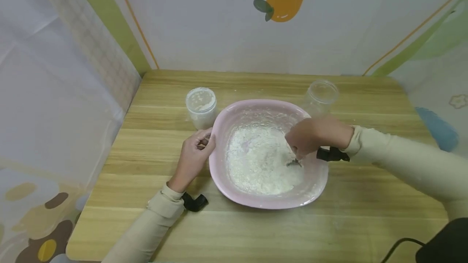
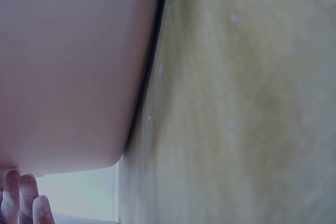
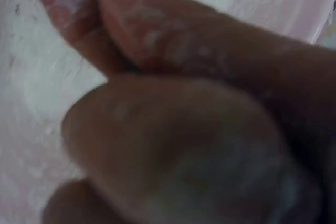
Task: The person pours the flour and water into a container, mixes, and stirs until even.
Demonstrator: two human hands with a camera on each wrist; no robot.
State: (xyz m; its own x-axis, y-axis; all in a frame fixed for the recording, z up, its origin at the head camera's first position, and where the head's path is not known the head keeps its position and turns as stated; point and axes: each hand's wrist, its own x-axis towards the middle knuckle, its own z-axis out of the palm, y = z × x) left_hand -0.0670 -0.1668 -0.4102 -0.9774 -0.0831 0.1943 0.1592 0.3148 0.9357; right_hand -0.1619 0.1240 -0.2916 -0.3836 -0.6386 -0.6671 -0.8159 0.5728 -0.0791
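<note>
A pink plastic basin [image 1: 268, 202] holds a layer of white, flour-like powder [image 1: 261, 161]. My left hand [image 1: 195, 153] grips its left rim, thumb at the edge. The fingertips [image 2: 27, 198] lie against the basin's outer wall in the left wrist view. Over the right side of the basin, my right hand [image 1: 308, 135] reaches in, thumb and finger pinching a small, dark, spindly thing [image 1: 294, 162] at the powder's surface; I cannot tell its kind. In the right wrist view, powder coats the thumb and fingers [image 3: 152, 30], which hide most of that thing.
A lidded clear jar [image 1: 201, 106] of white powder stands left of the basin. Behind my right hand is a clear jar [image 1: 321, 92]. Black straps hang at both wrists. A black object with a cable [image 1: 444, 242] sits at the front right of the wooden table [image 1: 146, 165].
</note>
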